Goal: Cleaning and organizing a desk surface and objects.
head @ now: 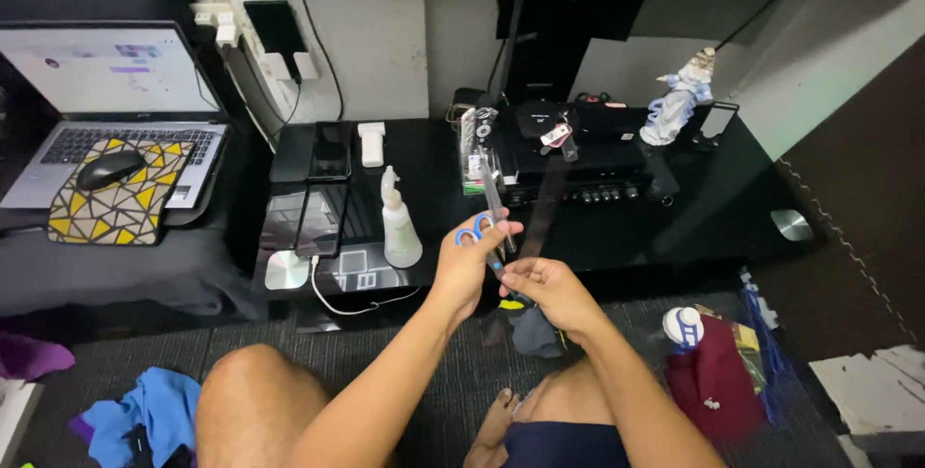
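- Bare knees sat nearest the camera, above a dark carpet.
- Left hand [469, 261] was closed through the blue handles of the scissors [485, 227], blades pointing up and away.
- Right hand [545, 292] pinched the lower end of a dark strip [546, 200] just beside the blades.
- Both forearms met over the lap, in front of the black desk [617, 227].
- Keeping that strip taut and the blades square across it would likely give a cleaner cut.
- White spray bottle [397, 222] stood on the desk nearby.

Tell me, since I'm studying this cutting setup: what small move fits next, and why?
Probably close the blue-handled scissors in the left hand. Their blades appear to meet the long, dark, translucent strip, which the right hand pinches at its lower end. Whether the blades already bite is unclear.
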